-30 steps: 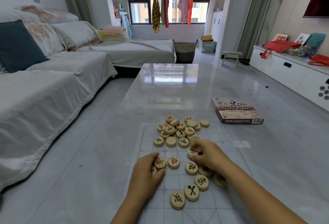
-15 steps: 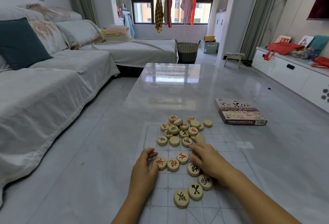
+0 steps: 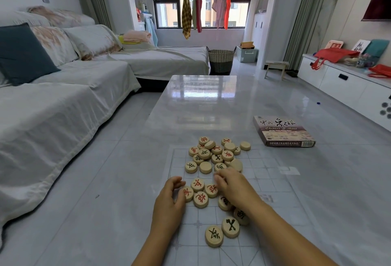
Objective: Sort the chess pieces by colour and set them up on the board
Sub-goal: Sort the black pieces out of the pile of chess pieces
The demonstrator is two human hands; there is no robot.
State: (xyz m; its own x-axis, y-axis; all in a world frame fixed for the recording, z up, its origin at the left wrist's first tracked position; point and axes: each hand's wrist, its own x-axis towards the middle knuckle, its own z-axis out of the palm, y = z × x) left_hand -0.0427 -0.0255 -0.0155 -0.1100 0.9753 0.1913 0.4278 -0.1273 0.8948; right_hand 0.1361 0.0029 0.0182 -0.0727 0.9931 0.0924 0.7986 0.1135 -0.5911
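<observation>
- Four red pieces (image 3: 200, 199) lie face up in a tight cluster on the near left part of the board (image 3: 275, 191), touching one another.
- Four black pieces (image 3: 230, 226) lie just right of and nearer than the reds; the farthest one is partly under my wrist.
- The unsorted pile (image 3: 215, 153) sits at the board's far edge, red and black mixed, some face down, some stacked on others.
- My left hand (image 3: 169, 204) rests at the left of the red cluster. Its fingers are loosely curled and the thumb is against the leftmost red piece, clasping nothing.
- My right hand (image 3: 234, 187) lies between the pile and the reds, knuckles up and fingers bent down. The tips are blurred, so I cannot tell whether they grip a piece.
- The board is a clear gridded sheet lying flat on the table (image 3: 201, 100).
- The box (image 3: 283, 131) lies on the table, off the board's far right corner.
- A sofa (image 3: 63, 100) runs along the left, and a basket (image 3: 221, 60) stands beyond the table.
</observation>
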